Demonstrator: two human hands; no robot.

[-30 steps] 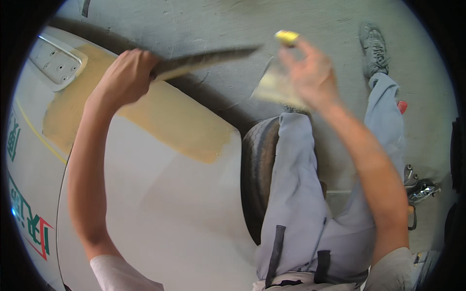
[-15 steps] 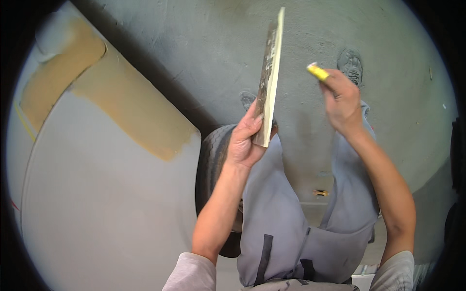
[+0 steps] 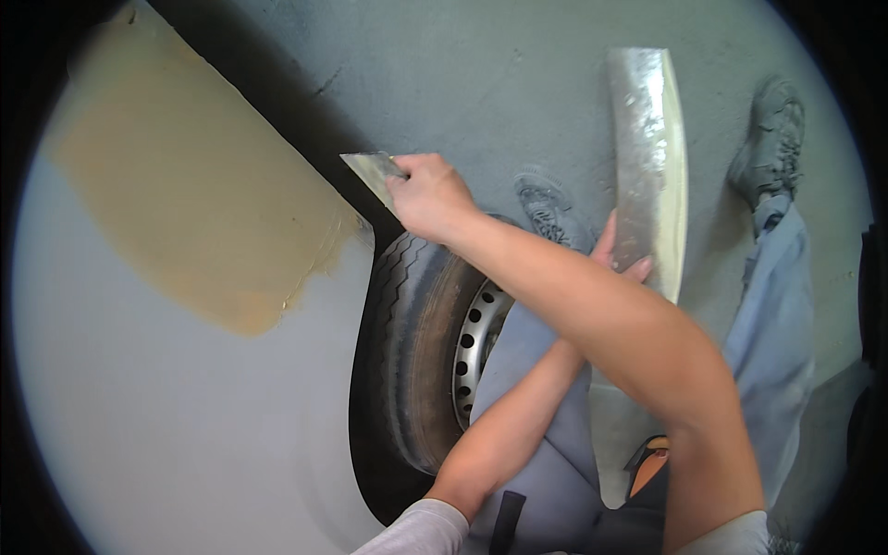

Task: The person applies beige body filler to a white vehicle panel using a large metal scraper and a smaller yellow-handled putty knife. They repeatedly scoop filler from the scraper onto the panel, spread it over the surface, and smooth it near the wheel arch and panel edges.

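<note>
My right hand reaches across my left forearm, its fingers closed on a flat putty spreader with a slanted edge. The spreader is near the edge of a grey vehicle panel, which carries a broad patch of tan filler. A ragged smear of filler lies near the panel's corner. My left hand, partly hidden behind my right forearm, grips the lower part of a long metal mixing board. Pale yellowish putty coats the board's right edge.
A vehicle tyre with a silver wheel rim stands between the panel and my legs. My shoes are on the grey concrete floor. A small orange and black thing shows below my right forearm.
My right hand has swung left across my left arm toward the panel. The board has moved right and turned from edge-on to show its face. The panel and its filler patch appear closer.
</note>
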